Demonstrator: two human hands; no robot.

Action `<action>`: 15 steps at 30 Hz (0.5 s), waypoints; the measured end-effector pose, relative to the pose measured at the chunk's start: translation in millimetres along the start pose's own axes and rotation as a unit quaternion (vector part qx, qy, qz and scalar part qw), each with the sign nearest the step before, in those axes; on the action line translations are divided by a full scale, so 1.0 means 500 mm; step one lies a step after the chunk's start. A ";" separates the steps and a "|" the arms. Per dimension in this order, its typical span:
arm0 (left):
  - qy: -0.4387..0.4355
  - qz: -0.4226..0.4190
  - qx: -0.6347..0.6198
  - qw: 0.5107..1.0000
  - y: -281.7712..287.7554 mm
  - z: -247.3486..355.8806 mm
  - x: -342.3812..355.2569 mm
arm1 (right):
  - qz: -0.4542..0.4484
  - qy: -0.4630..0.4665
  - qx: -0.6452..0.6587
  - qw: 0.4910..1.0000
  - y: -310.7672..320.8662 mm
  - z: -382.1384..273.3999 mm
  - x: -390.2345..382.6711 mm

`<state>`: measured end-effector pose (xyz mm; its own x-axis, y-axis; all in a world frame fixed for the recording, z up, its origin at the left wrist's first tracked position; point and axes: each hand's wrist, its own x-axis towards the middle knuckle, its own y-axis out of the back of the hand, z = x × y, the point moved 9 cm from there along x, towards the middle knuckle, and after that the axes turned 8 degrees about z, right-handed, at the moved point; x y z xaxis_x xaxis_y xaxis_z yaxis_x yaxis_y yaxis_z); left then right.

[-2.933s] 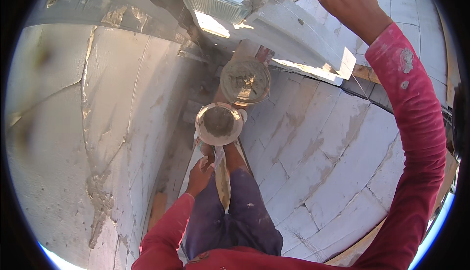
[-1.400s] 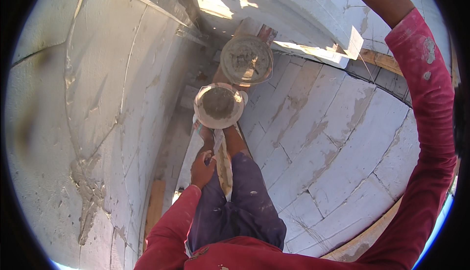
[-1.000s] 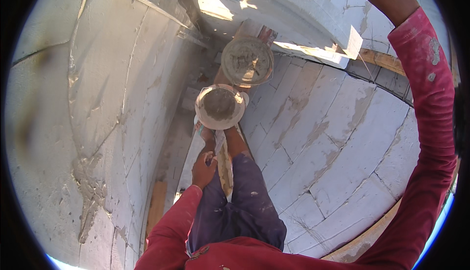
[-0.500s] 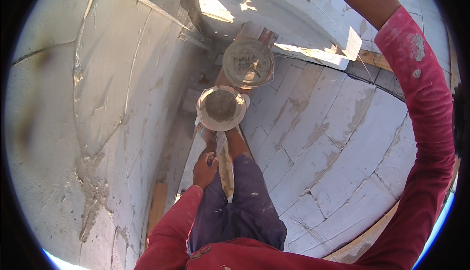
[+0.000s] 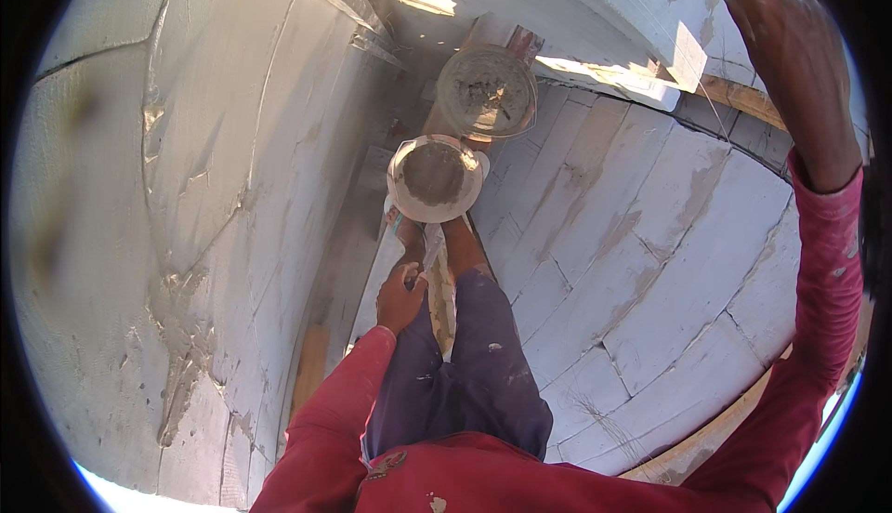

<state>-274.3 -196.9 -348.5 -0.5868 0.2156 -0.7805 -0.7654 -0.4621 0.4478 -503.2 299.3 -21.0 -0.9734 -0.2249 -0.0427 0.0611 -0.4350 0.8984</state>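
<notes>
Low in front of my legs, my left hand (image 5: 401, 301) is closed around a narrow pale tool (image 5: 433, 242) pointing away from me; its exact kind is unclear. Just past my feet stands a whitish bucket (image 5: 402, 184) with grey mortar (image 5: 433, 175) in it. Directly behind it is a second, clear-sided bucket (image 5: 527, 104), also holding rough grey mortar. At the upper right, my right hand (image 5: 792, 44) is raised with its fingers stretched out, partly cut off by the picture's edge. I see nothing held in it.
A wall with grey smears (image 5: 223, 188) rises close on my left. White block masonry (image 5: 641, 262) with mortar patches fills the right side. A string (image 5: 714, 113) hangs near a timber edge (image 5: 743, 99). My feet are on a narrow board, beside a wooden piece (image 5: 311, 364).
My right hand has come down and to the right, so more of it shows. The view has shifted, and both buckets sit slightly higher and further right. My left hand keeps its grip.
</notes>
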 end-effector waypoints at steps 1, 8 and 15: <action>0.009 -0.006 -0.003 1.000 -0.001 -0.009 -0.005 | -0.021 -0.020 0.055 0.998 0.007 -0.012 -0.037; 0.001 -0.044 -0.005 0.999 -0.025 0.014 0.005 | -0.236 -0.200 0.382 0.871 -0.130 -0.284 -0.306; 0.014 -0.030 0.002 0.999 -0.020 -0.024 -0.003 | -0.313 -0.275 0.413 0.810 -0.320 -0.524 -0.397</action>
<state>-262.7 -202.9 -356.9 -0.5322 0.2196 -0.8176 -0.8003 -0.4457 0.4012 -261.8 185.3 -270.6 -0.7210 0.3357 -0.6061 -0.4301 0.4690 0.7714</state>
